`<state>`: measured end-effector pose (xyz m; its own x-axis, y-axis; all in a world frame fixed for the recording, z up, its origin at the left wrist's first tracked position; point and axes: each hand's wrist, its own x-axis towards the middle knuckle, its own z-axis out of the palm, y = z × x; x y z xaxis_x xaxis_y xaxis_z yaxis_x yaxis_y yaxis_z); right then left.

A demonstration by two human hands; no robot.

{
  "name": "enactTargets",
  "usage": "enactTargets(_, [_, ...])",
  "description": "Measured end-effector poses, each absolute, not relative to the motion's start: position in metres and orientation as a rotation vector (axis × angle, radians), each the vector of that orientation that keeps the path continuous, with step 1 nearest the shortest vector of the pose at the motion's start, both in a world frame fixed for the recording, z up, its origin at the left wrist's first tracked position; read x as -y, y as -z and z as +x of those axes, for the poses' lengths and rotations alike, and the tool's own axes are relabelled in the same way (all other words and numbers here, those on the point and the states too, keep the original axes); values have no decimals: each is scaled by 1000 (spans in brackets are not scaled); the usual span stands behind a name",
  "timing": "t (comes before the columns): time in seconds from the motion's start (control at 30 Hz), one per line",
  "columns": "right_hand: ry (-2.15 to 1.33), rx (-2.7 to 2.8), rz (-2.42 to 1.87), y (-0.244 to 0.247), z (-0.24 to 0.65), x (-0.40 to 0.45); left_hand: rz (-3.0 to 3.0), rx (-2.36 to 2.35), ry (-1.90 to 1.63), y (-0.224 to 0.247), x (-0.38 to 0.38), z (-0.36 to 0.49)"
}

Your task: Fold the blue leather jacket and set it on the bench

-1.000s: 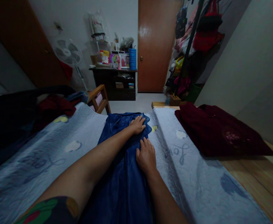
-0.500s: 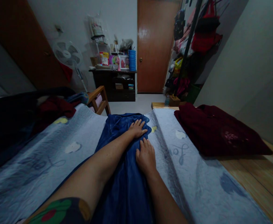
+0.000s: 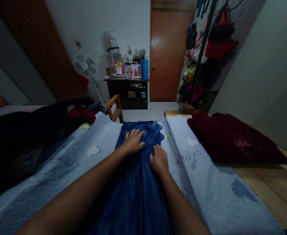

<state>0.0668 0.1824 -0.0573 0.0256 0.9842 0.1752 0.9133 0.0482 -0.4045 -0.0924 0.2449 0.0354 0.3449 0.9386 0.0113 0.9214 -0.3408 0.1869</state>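
Note:
A long dark-blue garment (image 3: 133, 192), perhaps a dress, lies lengthwise in front of me with a scalloped edge at its far right. My left hand (image 3: 133, 142) presses flat on the upper part, its fingers spread and nothing held. On the right border of the cloth rests my right hand (image 3: 160, 160), open, fingers lightly bent and touching the fabric. Beneath the garment is a grey-blue patterned bedspread (image 3: 202, 192). The near end of the garment runs out of view between my forearms.
Folded maroon clothing (image 3: 222, 137) sits on the right, partly over a wooden surface (image 3: 268, 182). Dark clothes (image 3: 35, 140) are heaped on the left. A wooden chair (image 3: 115, 109) stands beyond the bed, with a fan (image 3: 86, 67), a dark cabinet (image 3: 127, 94) and a door (image 3: 168, 55) behind.
My left hand has slid leftward over the garment, from near the scalloped edge to its left part. My right hand stays by the right border. The view has shifted slightly left.

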Motion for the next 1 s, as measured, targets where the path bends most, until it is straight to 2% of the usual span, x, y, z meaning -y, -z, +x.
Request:
enactTargets(0.27, [-220,1967,-1952,53,64,-183,2067,-1718,-182,-30,-163,-183])
enactTargets(0.57, [-286,1994,-1985,47,66,-186,2097,-1791,-68,-26,-75,-199])
enactTargets(0.83, [-368,2089,-2019,33,78,-200,2097,-1843,-81,-9,-33,-233])
enactTargets(1.0, [-290,2081,-2022,15,80,-215,2166,-1847,-109,6,-25,-248])
